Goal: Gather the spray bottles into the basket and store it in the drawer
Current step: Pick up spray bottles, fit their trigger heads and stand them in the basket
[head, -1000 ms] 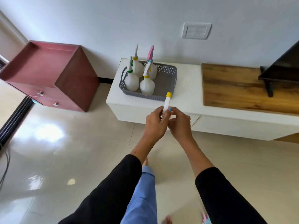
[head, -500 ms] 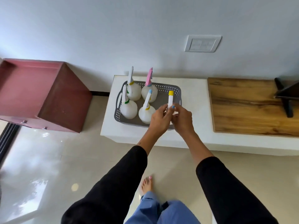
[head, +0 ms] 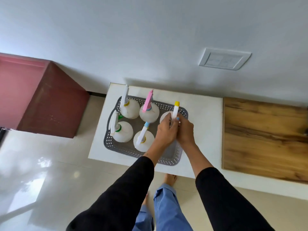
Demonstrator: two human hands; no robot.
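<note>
A grey perforated basket stands on the white cabinet top. Several white spray bottles stand upright in it, among them a pink-nozzled one and a green-collared one. My left hand and my right hand are both closed around a yellow-tipped spray bottle, held upright over the basket's back right corner. Its white body shows just behind my left fingers; whether it rests on the basket floor is hidden.
A dark red drawer cabinet stands on the floor to the left. A wooden panel covers the cabinet top to the right. A wall switch plate sits above. My bare feet are on the tiled floor below.
I have stepped closer and both hands have carried the yellow-tipped bottle forward, from in front of the cabinet to over the basket's back right corner.
</note>
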